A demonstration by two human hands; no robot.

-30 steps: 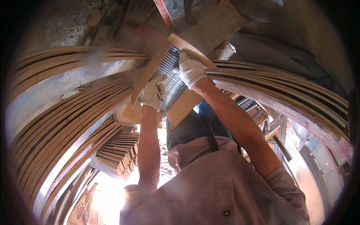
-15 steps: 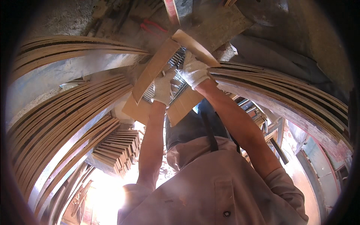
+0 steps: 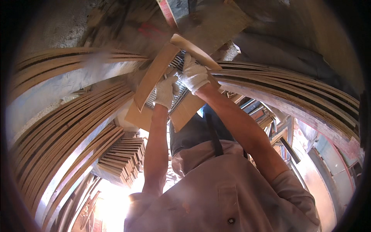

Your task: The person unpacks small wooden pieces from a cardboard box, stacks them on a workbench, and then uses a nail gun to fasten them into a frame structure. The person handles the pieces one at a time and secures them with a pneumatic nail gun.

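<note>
An open cardboard box (image 3: 158, 75) with raised brown flaps lies in front of me, tilted in the view. Packed in rows inside it are thin silvery metal strips (image 3: 178, 60), which look like staples or nails. My left hand (image 3: 165, 92), in a white knit glove, is inside the near left part of the box with its fingers curled over the strips. My right hand (image 3: 194, 73), gloved the same way, rests at the right of the box, fingers bent inward and close to the left hand's fingertips. What either hand pinches is hidden by the gloves.
Stacks of long thin wooden boards (image 3: 73, 106) lie at the left, with more boards (image 3: 290, 83) at the right. A pile of short wooden pieces (image 3: 119, 158) sits lower left. Beyond the box are a red-edged bar (image 3: 167, 14) and a blurred red-handled tool (image 3: 152, 31).
The whole view has shifted slightly, so the box and hands appear a little further left. Both gloved hands stay in the box, the fingers changing position only slightly.
</note>
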